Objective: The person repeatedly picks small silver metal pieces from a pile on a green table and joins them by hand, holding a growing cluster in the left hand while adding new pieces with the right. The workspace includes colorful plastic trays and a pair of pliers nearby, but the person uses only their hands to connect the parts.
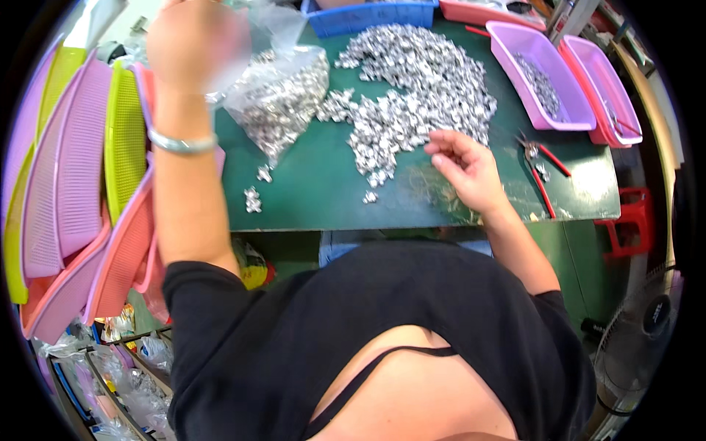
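Note:
A big heap of small silvery metal parts (419,81) covers the middle of the green table (316,191). My right hand (463,165) rests at the heap's near right edge, fingers curled loosely around a few parts; whether it grips one I cannot tell. My left hand (195,44) is raised at the upper left, blurred, beside a clear plastic bag (283,92) full of the same parts. It seems to hold the bag's top. A silver bangle (182,142) sits on the left wrist. A few stray parts (254,198) lie near the front edge.
Purple tray (537,73) with parts and a pink tray (607,92) stand at the right. Red-handled pliers (540,165) lie right of my right hand. A blue bin (371,15) is at the back. Stacked pink, purple and yellow trays (81,184) lean at the left. A fan (640,345) stands lower right.

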`<state>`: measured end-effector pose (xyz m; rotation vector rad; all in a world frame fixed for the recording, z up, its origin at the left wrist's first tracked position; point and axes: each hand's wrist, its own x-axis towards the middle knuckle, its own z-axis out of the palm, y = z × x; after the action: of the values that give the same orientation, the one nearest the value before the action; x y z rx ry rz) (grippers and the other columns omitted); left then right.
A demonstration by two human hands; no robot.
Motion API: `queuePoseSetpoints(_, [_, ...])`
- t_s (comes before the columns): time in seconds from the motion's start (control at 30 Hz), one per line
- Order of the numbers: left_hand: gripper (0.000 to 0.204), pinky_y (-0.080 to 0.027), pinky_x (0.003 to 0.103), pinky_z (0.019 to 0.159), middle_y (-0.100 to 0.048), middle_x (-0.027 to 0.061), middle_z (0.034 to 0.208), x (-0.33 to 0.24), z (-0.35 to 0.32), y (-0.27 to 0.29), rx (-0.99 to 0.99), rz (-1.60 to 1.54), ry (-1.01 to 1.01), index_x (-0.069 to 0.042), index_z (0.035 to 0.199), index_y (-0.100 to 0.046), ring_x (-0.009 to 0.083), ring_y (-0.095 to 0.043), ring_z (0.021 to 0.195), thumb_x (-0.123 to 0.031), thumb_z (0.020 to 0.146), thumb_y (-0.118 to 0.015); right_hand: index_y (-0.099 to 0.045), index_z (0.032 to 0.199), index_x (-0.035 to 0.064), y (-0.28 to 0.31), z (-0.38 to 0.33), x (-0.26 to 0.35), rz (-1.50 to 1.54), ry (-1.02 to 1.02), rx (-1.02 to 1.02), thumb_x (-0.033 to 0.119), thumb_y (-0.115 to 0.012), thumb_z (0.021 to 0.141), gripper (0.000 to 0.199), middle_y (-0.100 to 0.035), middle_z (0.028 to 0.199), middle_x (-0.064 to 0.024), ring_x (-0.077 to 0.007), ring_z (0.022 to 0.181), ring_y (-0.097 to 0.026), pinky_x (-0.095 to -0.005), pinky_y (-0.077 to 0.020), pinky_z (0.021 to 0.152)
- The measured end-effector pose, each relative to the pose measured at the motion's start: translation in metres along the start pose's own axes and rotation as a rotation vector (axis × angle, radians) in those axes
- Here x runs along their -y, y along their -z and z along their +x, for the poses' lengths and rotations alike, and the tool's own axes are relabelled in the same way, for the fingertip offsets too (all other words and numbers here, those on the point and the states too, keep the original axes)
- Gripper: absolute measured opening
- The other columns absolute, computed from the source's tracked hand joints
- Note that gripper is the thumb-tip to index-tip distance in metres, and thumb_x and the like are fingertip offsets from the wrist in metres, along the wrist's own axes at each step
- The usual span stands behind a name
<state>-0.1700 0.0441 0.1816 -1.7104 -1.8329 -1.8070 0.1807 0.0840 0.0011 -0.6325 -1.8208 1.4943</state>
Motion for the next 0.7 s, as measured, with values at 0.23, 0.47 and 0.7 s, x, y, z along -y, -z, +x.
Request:
queuePoseSetpoints(0.23, [0.039, -0.042, 0.022, 0.071, -0.061, 0.0056, 0.091, 0.008, -0.019, 0.000, 0.009, 0.475, 0.140, -0.001, 0.100, -0.061, 0.0107, -0.054, 0.081, -0.033, 0.079, -0.061, -0.054, 0.109, 0.0043, -0.004, 0.014, -0.008, -0.378, 0.109, 0.019, 0.002, -0.058, 0.074, 0.036, -0.061, 0.089, -0.0067, -0.0132, 0.069, -0.057, -0.0256, -0.0454, 0.060])
queuePoseSetpoints(0.47, [0.011, -0.036, 0.016, 0.054, -0.057, -0.0029, 0.070, -0.020, -0.126, -0.053, 0.107, 0.121, -0.123, 0.000, 0.087, -0.063, 0.0021, -0.046, 0.061, -0.008, 0.082, -0.058, -0.044, 0.119, 0.0088, -0.046, 0.038, -0.006, -0.771, 0.328, 0.028, 0.008, -0.061, 0.073, 0.048, -0.058, 0.089, -0.0088, -0.0258, 0.079, -0.056, -0.0344, -0.0464, 0.069])
queuePoseSetpoints(0.7, [0.014, -0.035, 0.019, 0.047, -0.052, -0.0035, 0.059, 0.017, -0.204, -0.088, 0.397, -0.189, 0.549, 0.001, 0.079, -0.061, 0.0019, -0.042, 0.053, -0.013, 0.080, -0.059, -0.050, 0.114, 0.0088, -0.045, 0.057, 0.000, -1.058, 0.526, 0.274, 0.000, -0.051, 0.067, 0.048, -0.060, 0.088, -0.0044, -0.0243, 0.081, -0.052, -0.0338, -0.0455, 0.069])
